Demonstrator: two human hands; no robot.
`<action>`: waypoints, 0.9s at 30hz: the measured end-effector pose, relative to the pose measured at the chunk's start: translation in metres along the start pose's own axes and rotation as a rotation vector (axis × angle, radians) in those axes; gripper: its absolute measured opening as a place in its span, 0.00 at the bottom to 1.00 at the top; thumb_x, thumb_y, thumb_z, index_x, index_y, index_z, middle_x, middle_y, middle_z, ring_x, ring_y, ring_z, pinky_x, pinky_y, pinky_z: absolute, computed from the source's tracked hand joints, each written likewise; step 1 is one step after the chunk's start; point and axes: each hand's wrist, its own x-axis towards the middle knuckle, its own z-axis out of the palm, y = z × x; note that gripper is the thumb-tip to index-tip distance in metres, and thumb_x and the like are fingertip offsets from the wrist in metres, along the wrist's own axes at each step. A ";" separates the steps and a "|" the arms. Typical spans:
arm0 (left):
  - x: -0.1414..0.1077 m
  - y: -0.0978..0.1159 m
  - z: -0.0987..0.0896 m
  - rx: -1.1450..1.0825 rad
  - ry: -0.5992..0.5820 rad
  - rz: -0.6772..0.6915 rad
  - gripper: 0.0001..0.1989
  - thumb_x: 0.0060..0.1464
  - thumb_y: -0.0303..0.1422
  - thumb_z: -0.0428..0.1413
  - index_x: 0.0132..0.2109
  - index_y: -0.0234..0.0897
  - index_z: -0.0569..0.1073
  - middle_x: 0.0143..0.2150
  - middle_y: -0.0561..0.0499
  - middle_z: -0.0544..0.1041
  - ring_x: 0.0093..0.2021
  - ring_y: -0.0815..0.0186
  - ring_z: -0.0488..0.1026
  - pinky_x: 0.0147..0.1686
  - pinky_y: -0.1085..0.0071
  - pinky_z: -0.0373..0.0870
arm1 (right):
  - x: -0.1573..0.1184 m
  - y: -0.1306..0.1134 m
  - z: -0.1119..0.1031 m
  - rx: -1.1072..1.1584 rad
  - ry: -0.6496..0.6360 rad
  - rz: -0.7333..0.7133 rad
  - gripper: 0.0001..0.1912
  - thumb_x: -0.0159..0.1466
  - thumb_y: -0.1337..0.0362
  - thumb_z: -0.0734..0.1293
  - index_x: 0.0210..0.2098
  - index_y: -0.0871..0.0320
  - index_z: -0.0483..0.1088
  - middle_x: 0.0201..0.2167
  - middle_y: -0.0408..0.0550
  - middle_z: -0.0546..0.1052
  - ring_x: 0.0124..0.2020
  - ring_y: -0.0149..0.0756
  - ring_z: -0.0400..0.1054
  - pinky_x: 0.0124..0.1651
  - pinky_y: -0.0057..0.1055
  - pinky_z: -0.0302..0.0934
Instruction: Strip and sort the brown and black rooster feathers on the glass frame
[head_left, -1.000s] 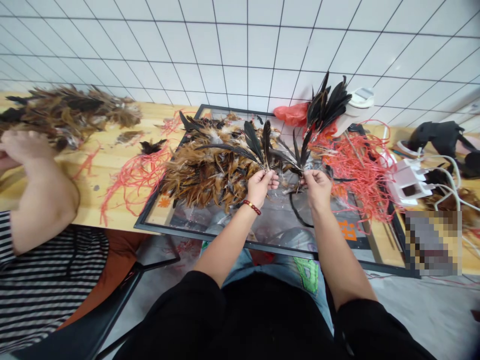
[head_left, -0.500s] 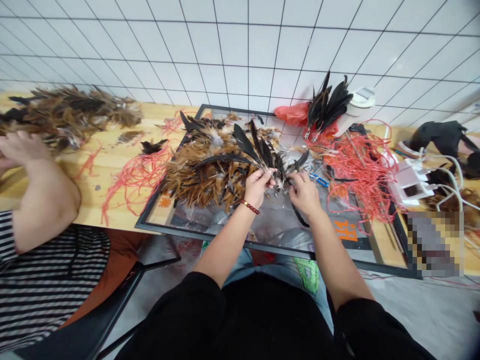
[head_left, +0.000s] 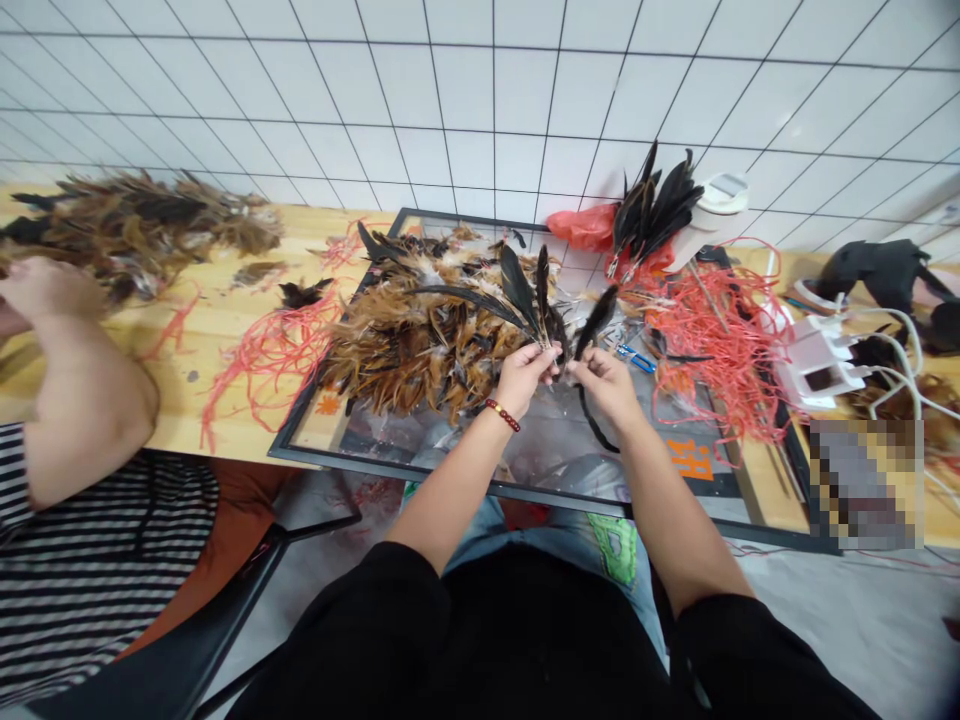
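My left hand point(head_left: 526, 378), with a beaded bracelet point(head_left: 503, 414) at the wrist, is closed on the quills of several long black feathers point(head_left: 519, 288) that fan out up and to the left. Just to its right, my right hand point(head_left: 604, 384) pinches a dark feather point(head_left: 596, 318) that points up and away. A gap shows between the two hands. Behind and left of them lies a heap of brown feathers point(head_left: 427, 350). Blue-handled snips point(head_left: 636, 358) rest on the glass beyond my right hand.
Under my hands is a black-framed glass panel point(head_left: 450, 483). Pink plastic string point(head_left: 712, 340) lies tangled at right, more at left. Black feathers point(head_left: 660, 210) stand near a red bag point(head_left: 581, 228). White chargers point(head_left: 817, 360) sit far right. A co-worker's arm point(head_left: 82, 370) is at left by another feather pile point(head_left: 150, 225).
My right hand has moved slightly left and up, and now pinches a dark feather. The fan of black feathers in my left hand has shifted right.
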 end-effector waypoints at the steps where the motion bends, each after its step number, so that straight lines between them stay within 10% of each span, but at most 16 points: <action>1: 0.000 0.001 0.000 -0.002 0.004 -0.024 0.14 0.48 0.37 0.67 0.37 0.31 0.77 0.32 0.50 0.79 0.25 0.75 0.73 0.23 0.78 0.65 | 0.002 -0.001 -0.002 0.049 0.053 0.030 0.23 0.52 0.43 0.74 0.26 0.55 0.65 0.20 0.37 0.67 0.21 0.27 0.57 0.27 0.28 0.54; 20: -0.005 -0.005 0.006 0.378 -0.200 -0.107 0.14 0.59 0.32 0.57 0.26 0.31 0.68 0.18 0.57 0.69 0.16 0.77 0.68 0.19 0.81 0.66 | 0.002 0.001 -0.008 -0.126 0.123 0.006 0.26 0.57 0.40 0.69 0.22 0.58 0.69 0.16 0.40 0.67 0.20 0.28 0.58 0.26 0.29 0.53; 27: -0.005 -0.010 0.002 0.514 -0.306 -0.069 0.17 0.63 0.31 0.52 0.24 0.34 0.64 0.16 0.56 0.68 0.16 0.76 0.67 0.19 0.81 0.65 | -0.001 -0.001 -0.013 -0.093 -0.092 -0.063 0.23 0.59 0.43 0.69 0.25 0.57 0.69 0.24 0.42 0.70 0.28 0.32 0.64 0.34 0.31 0.61</action>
